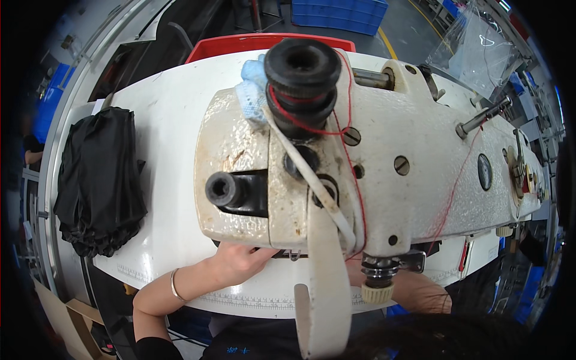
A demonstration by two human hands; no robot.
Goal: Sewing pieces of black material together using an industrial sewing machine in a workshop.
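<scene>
A white sewing machine head (pixel 438 150) fills the middle of the view and hides much of what lies beneath it. My left hand (pixel 240 263), with a bangle (pixel 174 285) on its wrist, reaches under the machine's left end, close to the presser area. Most of its fingers disappear under the head, so its grip cannot be made out. My right forearm (pixel 423 294) comes in behind the tension knob (pixel 378 293); that hand is almost wholly covered by the machine. Red thread (pixel 354 174) runs down the machine's front. Some dark material (pixel 427 247) shows just below the arm.
A stack of folded black fabric (pixel 101 180) lies on the white table (pixel 171 144) at the left. Light blue cloth (pixel 252 93) is tucked beside the black top knob (pixel 302 66). Beyond the table are a red tray (pixel 210 47) and a blue crate (pixel 339 18). An open cardboard box (pixel 66 318) stands lower left.
</scene>
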